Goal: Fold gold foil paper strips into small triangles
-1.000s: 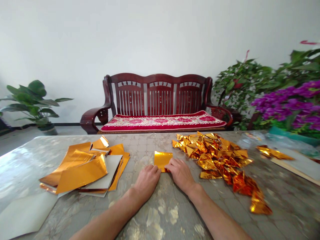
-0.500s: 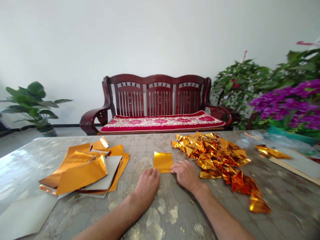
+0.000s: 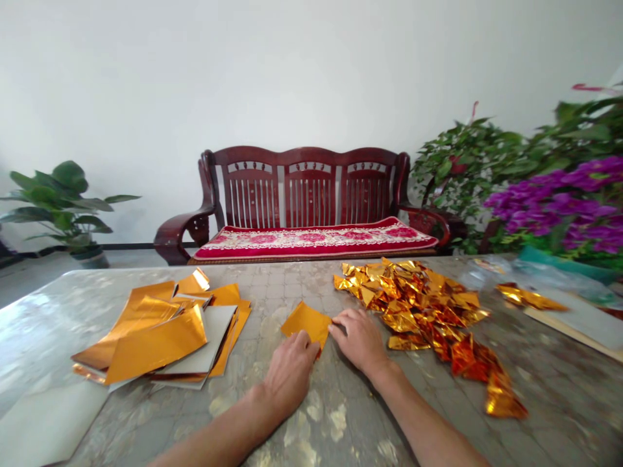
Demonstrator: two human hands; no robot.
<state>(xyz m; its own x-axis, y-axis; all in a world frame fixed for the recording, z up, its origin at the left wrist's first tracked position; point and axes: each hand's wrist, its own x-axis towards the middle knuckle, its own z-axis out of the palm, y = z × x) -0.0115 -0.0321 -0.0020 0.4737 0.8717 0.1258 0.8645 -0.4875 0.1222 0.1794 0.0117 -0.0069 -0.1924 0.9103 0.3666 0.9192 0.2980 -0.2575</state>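
Observation:
A small folded piece of gold foil paper (image 3: 307,319) lies turned at an angle on the patterned table (image 3: 272,285). My left hand (image 3: 291,370) has its fingers closed on the lower edge of this piece, covering part of it. At the right corner of the paper, the thumb and forefinger of my right hand (image 3: 359,342) touch it, with the fingers bent and slightly apart. To the right lies a heap of folded gold foil pieces (image 3: 413,298). A loose stack of gold foil sheets (image 3: 158,337) is on the left.
A pale sheet (image 3: 48,421) lies at the front left. Toward the right edge are clear plastic (image 3: 545,279), a pale board (image 3: 584,321) and purple flowers (image 3: 559,201). Behind the table stands a wooden bench (image 3: 311,188) with a red cushion cover (image 3: 316,241).
The small gold paper has turned from square-on to a slanted position and shifted slightly left. My left hand now covers its lower edge, and my right hand has moved slightly left with it.

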